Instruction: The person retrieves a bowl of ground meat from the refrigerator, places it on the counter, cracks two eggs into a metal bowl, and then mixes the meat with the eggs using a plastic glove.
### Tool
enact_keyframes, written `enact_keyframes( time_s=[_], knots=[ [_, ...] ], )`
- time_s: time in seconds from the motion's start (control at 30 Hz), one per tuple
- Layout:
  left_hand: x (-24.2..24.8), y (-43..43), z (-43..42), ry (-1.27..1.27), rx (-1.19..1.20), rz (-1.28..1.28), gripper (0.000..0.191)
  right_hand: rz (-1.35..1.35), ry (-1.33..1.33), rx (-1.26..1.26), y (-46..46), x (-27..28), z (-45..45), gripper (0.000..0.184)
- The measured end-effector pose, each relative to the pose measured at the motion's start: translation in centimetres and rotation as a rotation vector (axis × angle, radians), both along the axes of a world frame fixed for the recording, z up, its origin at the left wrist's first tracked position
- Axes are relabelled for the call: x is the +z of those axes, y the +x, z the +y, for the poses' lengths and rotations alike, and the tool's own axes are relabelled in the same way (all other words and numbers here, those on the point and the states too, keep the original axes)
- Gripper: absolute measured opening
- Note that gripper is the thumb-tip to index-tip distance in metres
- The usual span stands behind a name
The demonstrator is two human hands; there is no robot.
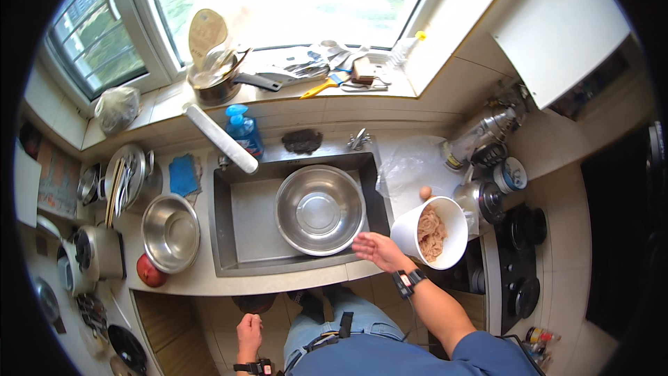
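A large stainless steel bowl (320,210) rests in the right part of the sink (245,266). My right hand (376,250) reaches over the sink's front right edge with fingers apart, by the bowl's lower right rim, holding nothing. Just right of it, a white tub (455,240) holds raw, pale pink meat (431,232) and tilts towards me. An egg (426,192) lies behind the tub, beside clear plastic film (412,167). Down in front of the counter hangs my left hand (249,330), fingers curled, with nothing seen in it.
A smaller steel bowl (171,233) and a red round object (152,270) stand left of the sink. Behind the sink are a blue pump bottle (244,133), a white-sleeved faucet (222,138) and a dark scrubber (302,141). A kettle (472,201) stands right.
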State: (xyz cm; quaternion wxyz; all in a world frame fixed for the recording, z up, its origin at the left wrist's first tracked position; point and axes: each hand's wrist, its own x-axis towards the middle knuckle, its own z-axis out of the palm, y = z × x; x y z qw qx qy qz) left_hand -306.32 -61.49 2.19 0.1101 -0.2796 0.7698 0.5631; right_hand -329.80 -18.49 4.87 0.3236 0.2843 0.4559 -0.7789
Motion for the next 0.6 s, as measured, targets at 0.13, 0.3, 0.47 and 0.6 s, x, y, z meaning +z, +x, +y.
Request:
enact_keyframes(
  time_s=[0.13,0.3,0.47,0.6],
  knots=[
    [0.3,-5.6,2.8,-0.126,-0.305,0.155,0.039,0.071,-0.057,0.18,3.6,4.3,3.6,0.035],
    [2.2,-11.0,5.8,-0.219,-0.514,0.189,0.042,0.173,0.079,0.143,-1.9,10.9,2.6,0.027],
    [3.1,-12.2,5.9,-0.28,-0.526,0.181,0.045,0.507,0.615,0.151,-18.8,16.0,5.1,0.015],
    [2.0,-9.5,4.4,-0.302,-0.269,0.143,0.044,0.376,0.888,0.243,-29.6,13.5,8.5,0.021]
  ],
)
